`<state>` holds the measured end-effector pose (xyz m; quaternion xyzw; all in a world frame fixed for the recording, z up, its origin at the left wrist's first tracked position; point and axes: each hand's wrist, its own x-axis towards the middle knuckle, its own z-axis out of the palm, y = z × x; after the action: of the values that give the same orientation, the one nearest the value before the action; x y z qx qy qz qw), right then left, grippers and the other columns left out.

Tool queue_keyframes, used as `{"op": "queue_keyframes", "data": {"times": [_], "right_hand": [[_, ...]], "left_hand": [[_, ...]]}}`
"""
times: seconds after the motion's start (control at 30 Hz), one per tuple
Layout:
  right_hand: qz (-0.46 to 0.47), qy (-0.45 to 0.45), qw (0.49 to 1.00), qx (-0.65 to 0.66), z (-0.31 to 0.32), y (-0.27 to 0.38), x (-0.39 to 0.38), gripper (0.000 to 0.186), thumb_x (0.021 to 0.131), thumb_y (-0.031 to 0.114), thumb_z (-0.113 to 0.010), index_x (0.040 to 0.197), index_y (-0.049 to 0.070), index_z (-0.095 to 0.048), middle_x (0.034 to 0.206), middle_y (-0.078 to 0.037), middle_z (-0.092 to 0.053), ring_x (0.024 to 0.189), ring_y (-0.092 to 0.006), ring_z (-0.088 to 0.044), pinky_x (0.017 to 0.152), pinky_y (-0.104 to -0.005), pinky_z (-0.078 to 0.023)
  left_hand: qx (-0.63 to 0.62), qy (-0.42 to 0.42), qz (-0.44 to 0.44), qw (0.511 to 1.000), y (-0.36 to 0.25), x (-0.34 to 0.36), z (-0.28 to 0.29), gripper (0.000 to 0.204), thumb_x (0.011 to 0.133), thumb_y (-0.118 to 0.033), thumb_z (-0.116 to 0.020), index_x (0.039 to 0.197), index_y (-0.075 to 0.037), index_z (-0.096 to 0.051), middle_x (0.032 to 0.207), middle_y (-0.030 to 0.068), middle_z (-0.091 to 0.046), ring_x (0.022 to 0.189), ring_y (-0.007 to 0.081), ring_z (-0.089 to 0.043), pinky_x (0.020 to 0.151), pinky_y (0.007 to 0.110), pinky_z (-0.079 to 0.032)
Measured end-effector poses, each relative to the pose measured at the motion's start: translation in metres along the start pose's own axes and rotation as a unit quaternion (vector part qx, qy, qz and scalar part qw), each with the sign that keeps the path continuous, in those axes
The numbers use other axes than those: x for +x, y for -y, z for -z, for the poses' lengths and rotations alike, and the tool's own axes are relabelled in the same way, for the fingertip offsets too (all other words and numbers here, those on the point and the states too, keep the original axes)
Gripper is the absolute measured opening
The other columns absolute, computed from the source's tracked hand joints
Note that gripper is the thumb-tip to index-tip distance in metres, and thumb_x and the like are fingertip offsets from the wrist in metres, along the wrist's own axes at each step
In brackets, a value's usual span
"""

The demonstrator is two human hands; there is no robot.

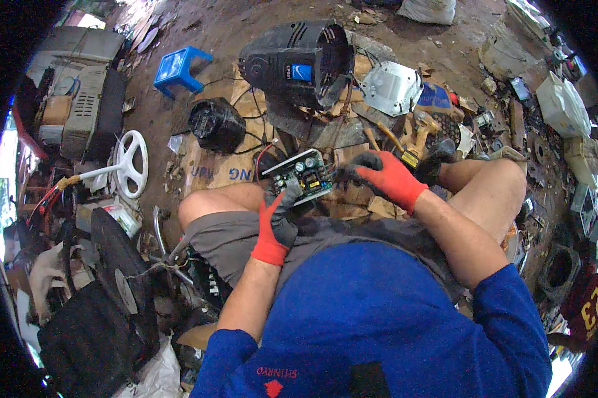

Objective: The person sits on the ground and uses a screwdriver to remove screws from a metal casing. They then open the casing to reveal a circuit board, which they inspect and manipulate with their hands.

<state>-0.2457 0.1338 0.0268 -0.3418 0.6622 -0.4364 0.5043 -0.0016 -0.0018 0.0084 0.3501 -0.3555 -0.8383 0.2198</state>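
Observation:
A green circuit board [308,180] with pale metal side plates and several upright parts is tilted above my lap. My left hand [277,222], in a red and grey work glove, grips its lower left edge. To the right of the board, my right hand [386,177] wears a matching glove; its grey fingertips are bent together toward the board. Whatever lies between those fingertips is too dark to make out. Beyond the board stands a black plastic housing [292,63] with a blue label, its open side facing right. A rounded black part [216,124] with a cable lies left of it.
Flattened cardboard [206,159] covers the ground before me. A yellow-and-black power tool [418,139] and a silver metal plate [390,87] lie at the right. On the left are a small blue stool [179,69], a white wheel on a shaft [132,166] and piled scrap.

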Motion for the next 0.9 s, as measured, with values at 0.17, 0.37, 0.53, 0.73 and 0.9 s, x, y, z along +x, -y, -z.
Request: {"op": "queue_keyframes", "data": {"times": [0.17, 0.37, 0.53, 0.73, 0.9], "right_hand": [[0.077, -0.055, 0.995, -0.038, -0.004, -0.029, 0.006, 0.060, 0.092, 0.029, -0.069, 0.144, 0.004, -0.051, 0.134, -0.016, -0.061, 0.127, -0.0265, -0.056, 0.109, -0.0372, -0.043], [0.135, -0.053, 0.989, -0.040, -0.010, -0.013, 0.003, 0.057, 0.090, 0.021, -0.070, 0.142, 0.005, -0.053, 0.130, -0.011, -0.062, 0.122, -0.0207, -0.057, 0.107, -0.0353, -0.045], [0.145, -0.032, 0.986, -0.080, -0.008, 0.008, -0.007, 0.053, 0.085, 0.019, -0.074, 0.135, 0.007, -0.059, 0.126, -0.011, -0.065, 0.118, -0.0227, -0.061, 0.104, -0.0357, -0.047], [0.142, -0.039, 0.975, -0.164, -0.006, 0.005, -0.011, 0.052, 0.083, 0.032, -0.077, 0.126, 0.007, -0.064, 0.124, -0.017, -0.065, 0.119, -0.0330, -0.062, 0.104, -0.0402, -0.048], [0.109, -0.040, 0.978, -0.176, -0.004, -0.003, -0.005, 0.057, 0.083, 0.036, -0.077, 0.130, 0.007, -0.062, 0.126, -0.018, -0.064, 0.121, -0.0341, -0.060, 0.105, -0.0412, -0.047]], "left_hand": [[-0.010, -0.001, 0.017, 1.000, 0.000, 0.002, 0.002, 0.040, 0.099, -0.017, -0.062, 0.138, -0.011, -0.055, 0.126, 0.0093, -0.067, 0.110, 0.0250, -0.068, 0.092, 0.041, -0.058], [-0.010, 0.012, 0.008, 1.000, -0.005, 0.001, -0.002, 0.037, 0.096, -0.015, -0.064, 0.132, -0.009, -0.057, 0.118, 0.0073, -0.067, 0.103, 0.0244, -0.069, 0.082, 0.040, -0.061], [-0.008, 0.017, 0.030, 0.999, -0.012, -0.004, -0.016, 0.036, 0.096, -0.016, -0.066, 0.130, -0.009, -0.058, 0.116, 0.0066, -0.068, 0.099, 0.0224, -0.070, 0.077, 0.038, -0.062], [-0.010, 0.024, 0.063, 0.998, -0.002, -0.002, 0.000, 0.044, 0.097, -0.023, -0.065, 0.138, -0.010, -0.054, 0.124, 0.0102, -0.068, 0.106, 0.0281, -0.069, 0.086, 0.042, -0.060], [0.038, 0.036, 0.018, 0.998, -0.001, 0.001, -0.001, 0.047, 0.097, -0.019, -0.065, 0.140, -0.010, -0.052, 0.127, 0.0108, -0.067, 0.110, 0.0286, -0.068, 0.090, 0.044, -0.059]]}}
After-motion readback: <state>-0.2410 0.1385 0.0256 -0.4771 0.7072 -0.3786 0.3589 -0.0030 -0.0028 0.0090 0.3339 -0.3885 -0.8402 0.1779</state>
